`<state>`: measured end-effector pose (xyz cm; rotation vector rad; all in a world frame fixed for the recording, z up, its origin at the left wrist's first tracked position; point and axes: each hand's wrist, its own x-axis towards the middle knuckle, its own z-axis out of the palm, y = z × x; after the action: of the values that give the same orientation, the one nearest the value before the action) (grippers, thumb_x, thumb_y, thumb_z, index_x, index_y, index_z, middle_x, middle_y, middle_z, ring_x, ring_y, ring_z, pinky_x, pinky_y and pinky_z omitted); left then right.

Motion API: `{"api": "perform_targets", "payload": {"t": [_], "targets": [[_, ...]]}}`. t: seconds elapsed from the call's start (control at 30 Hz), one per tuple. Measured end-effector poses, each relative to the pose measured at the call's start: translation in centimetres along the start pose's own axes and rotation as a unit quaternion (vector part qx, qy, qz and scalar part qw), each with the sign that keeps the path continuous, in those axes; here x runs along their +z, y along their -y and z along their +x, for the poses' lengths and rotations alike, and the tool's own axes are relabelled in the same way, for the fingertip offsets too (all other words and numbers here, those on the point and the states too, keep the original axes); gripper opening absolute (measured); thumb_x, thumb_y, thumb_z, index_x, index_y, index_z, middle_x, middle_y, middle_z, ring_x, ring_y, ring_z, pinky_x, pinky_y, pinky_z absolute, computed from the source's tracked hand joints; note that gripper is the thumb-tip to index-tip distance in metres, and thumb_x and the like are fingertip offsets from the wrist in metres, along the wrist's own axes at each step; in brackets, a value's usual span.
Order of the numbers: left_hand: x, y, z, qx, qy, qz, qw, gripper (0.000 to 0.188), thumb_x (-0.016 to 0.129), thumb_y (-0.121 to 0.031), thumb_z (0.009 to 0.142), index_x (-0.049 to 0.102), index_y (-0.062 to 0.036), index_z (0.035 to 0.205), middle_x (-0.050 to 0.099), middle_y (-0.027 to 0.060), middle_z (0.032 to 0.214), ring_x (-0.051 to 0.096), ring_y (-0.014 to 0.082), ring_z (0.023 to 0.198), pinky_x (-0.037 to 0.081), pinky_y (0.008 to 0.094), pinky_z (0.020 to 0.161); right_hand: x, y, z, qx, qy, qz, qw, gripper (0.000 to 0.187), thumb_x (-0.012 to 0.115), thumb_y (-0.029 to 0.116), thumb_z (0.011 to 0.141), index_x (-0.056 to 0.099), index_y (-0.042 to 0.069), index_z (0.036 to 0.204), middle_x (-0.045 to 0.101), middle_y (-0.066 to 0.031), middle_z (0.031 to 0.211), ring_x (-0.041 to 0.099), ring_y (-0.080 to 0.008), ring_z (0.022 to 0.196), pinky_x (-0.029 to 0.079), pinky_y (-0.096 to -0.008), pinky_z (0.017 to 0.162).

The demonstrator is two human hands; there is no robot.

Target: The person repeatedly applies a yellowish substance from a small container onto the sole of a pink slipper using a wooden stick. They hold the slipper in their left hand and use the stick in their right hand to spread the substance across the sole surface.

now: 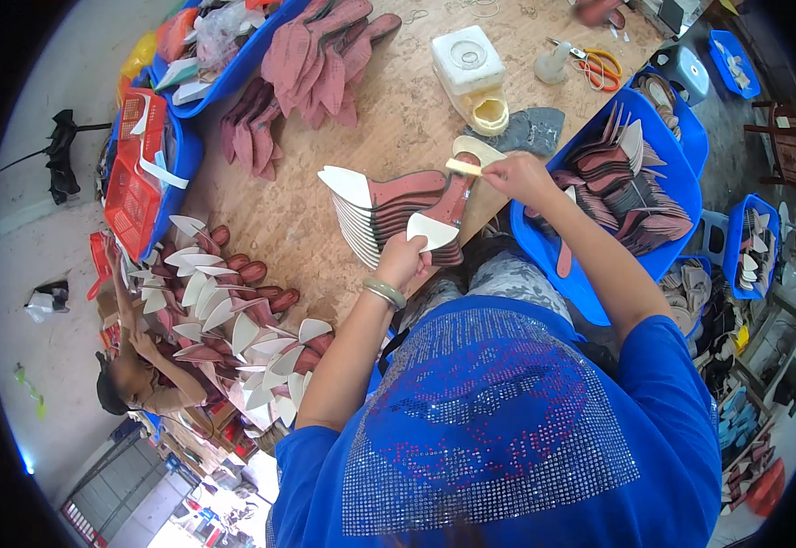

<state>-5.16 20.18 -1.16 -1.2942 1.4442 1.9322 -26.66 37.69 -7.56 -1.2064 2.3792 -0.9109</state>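
Observation:
My left hand (402, 260), with a bangle at the wrist, pinches the white pointed end of a reddish shoe insole (453, 199). This insole lies on top of a fanned row of similar insoles (407, 205) with white ends, near the table edge. In my right hand (521, 178) is a short cream-coloured strip, like a small brush (464, 167), held over the insole's far end. Its exact kind is hard to make out. Just beyond it lies a cream flat piece (476, 149), partly behind my fingers.
A white box with a yellowed cup (490, 116) stands beyond my hands, near orange-handled scissors (601, 68). Red insoles (325, 64) are piled at the far left. Blue bins (681, 196) hold more insoles on the right. Another person (147, 384) works at left beside white-ended insoles (233, 301).

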Motion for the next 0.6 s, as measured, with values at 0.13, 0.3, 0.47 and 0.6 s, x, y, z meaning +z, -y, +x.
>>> {"api": "perform_targets", "payload": {"t": [0.13, 0.3, 0.47, 0.6], "targets": [[0.5, 0.2, -0.1, -0.006, -0.007, -0.017, 1.000, 0.011, 0.050, -0.012, 0.087, 0.056, -0.0025, 0.084, 0.052, 0.0027, 0.057, 0.042, 0.0085, 0.040, 0.037, 0.0238, 0.037, 0.6, 3.6, -2.8, 0.012, 0.022, 0.069, 0.997, 0.017, 0.065, 0.028, 0.078, 0.074, 0.015, 0.083, 0.068, -0.0118, 0.076, 0.065, -0.0288, 0.068, 0.052, -0.0392, 0.063], [0.9, 0.9, 0.2, 0.001, -0.016, 0.002, 1.000, 0.011, 0.050, -0.012, 0.087, 0.056, -0.0025, 0.085, 0.051, 0.0024, 0.056, 0.041, 0.0086, 0.040, 0.036, 0.0240, 0.037, 4.1, 6.4, -4.5, 0.111, 0.062, 0.331, 0.935, 0.018, 0.068, 0.027, 0.078, 0.074, 0.015, 0.089, 0.069, -0.0124, 0.083, 0.067, -0.0263, 0.070, 0.052, -0.0343, 0.064], [0.9, 0.8, 0.1, 0.000, -0.021, -0.047, 0.999, 0.011, 0.049, -0.012, 0.087, 0.055, -0.0022, 0.087, 0.050, 0.0024, 0.056, 0.040, 0.0089, 0.039, 0.036, 0.0241, 0.036, 2.5, 4.2, -4.4, 0.104, 0.085, 0.196, 0.971, 0.020, 0.067, 0.028, 0.078, 0.074, 0.015, 0.092, 0.069, -0.0134, 0.082, 0.067, -0.0270, 0.070, 0.053, -0.0337, 0.066], [0.5, 0.7, -0.1, -0.001, -0.016, -0.032, 0.999, 0.012, 0.050, -0.013, 0.089, 0.054, -0.0024, 0.089, 0.050, 0.0024, 0.057, 0.040, 0.0087, 0.040, 0.035, 0.0237, 0.037, 0.9, 1.8, -2.6, 0.083, 0.015, 0.089, 0.993, 0.020, 0.065, 0.029, 0.079, 0.074, 0.015, 0.090, 0.068, -0.0135, 0.080, 0.066, -0.0297, 0.070, 0.053, -0.0365, 0.067]]}}
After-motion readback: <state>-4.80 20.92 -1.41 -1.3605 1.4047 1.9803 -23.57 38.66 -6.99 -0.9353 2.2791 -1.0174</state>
